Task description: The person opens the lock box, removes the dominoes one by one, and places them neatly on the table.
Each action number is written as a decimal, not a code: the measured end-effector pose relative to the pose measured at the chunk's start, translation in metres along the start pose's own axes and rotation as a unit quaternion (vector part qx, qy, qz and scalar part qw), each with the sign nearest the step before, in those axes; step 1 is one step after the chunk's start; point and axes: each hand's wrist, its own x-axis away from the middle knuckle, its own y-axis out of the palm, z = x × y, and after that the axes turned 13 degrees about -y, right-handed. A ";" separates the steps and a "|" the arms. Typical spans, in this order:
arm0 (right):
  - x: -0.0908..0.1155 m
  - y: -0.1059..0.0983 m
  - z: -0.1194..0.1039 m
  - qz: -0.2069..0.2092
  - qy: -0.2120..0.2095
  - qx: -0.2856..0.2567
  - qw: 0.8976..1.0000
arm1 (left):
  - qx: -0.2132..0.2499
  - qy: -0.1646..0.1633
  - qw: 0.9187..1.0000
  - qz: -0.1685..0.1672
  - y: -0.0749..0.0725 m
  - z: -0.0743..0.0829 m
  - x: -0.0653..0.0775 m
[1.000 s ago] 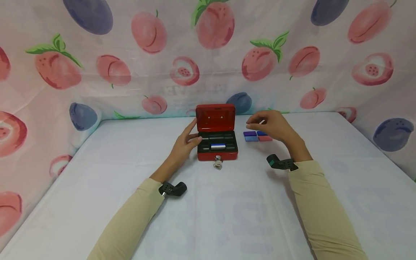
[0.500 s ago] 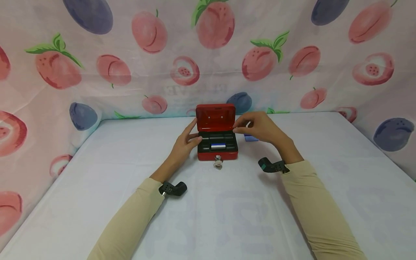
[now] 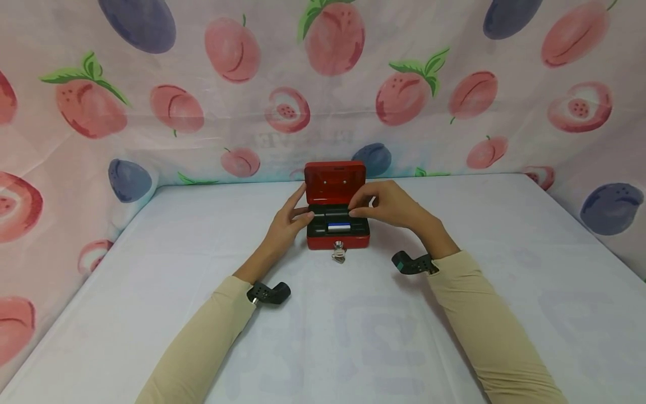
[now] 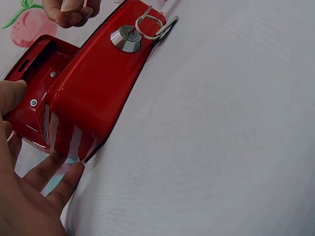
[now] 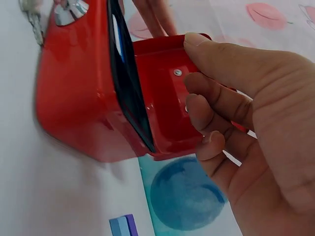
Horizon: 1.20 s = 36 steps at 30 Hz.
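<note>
A red cash box [image 3: 323, 243] stands on the table with its lid [image 3: 323, 193] raised. In its black tray [image 3: 315, 229] lies a small blue-and-white block [image 3: 338, 227]. My left hand [image 3: 284, 227] rests along the box's left side, fingers extended, one reaching up to the lid's edge and the thumb on the rim. Over the tray's right side hovers my right hand [image 3: 391, 206], thumb and bent fingertips close together. The frames do not show clearly whether it pinches anything. In the right wrist view, light-blue and purple blocks [image 5: 123, 225] lie beside the box.
Keys on a ring [image 4: 150, 28] hang from the lock [image 4: 126, 38] at the box's front. White cloth [image 3: 303, 336] covers the table, and a peach-print curtain [image 3: 202, 151] rises right behind the box.
My right hand has moved left and slightly down, from above several coloured blocks to over the tray; in the head view it now hides those blocks. My left hand and the box have stayed put.
</note>
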 end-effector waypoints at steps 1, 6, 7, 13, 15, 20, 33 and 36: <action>-0.001 0.002 0.000 -0.001 -0.002 0.000 1.000 | 0.000 0.000 1.000 0.000 0.000 0.000 0.000; -0.002 0.009 -0.002 -0.010 -0.023 0.002 1.000 | 0.002 -0.006 1.000 -0.002 0.000 -0.001 0.000; -0.002 0.011 -0.001 -0.014 -0.027 0.001 1.000 | 0.003 -0.010 1.000 -0.002 0.000 -0.001 0.000; -0.003 0.019 0.001 -0.039 -0.020 -0.001 0.999 | 0.009 -0.016 1.000 -0.005 0.000 -0.002 -0.001; -0.003 0.021 0.001 -0.045 -0.014 -0.001 0.999 | 0.012 -0.014 1.000 -0.007 0.000 -0.002 -0.001; -0.005 0.025 0.000 -0.057 -0.018 0.010 0.998 | 0.016 -0.014 1.000 -0.009 0.000 -0.003 -0.001; -0.006 0.030 0.000 -0.055 -0.036 0.033 0.997 | 0.015 -0.013 1.000 -0.008 -0.001 -0.002 -0.001; -0.006 0.030 -0.001 -0.055 -0.038 0.034 0.997 | 0.016 -0.015 1.000 -0.008 -0.001 -0.002 -0.001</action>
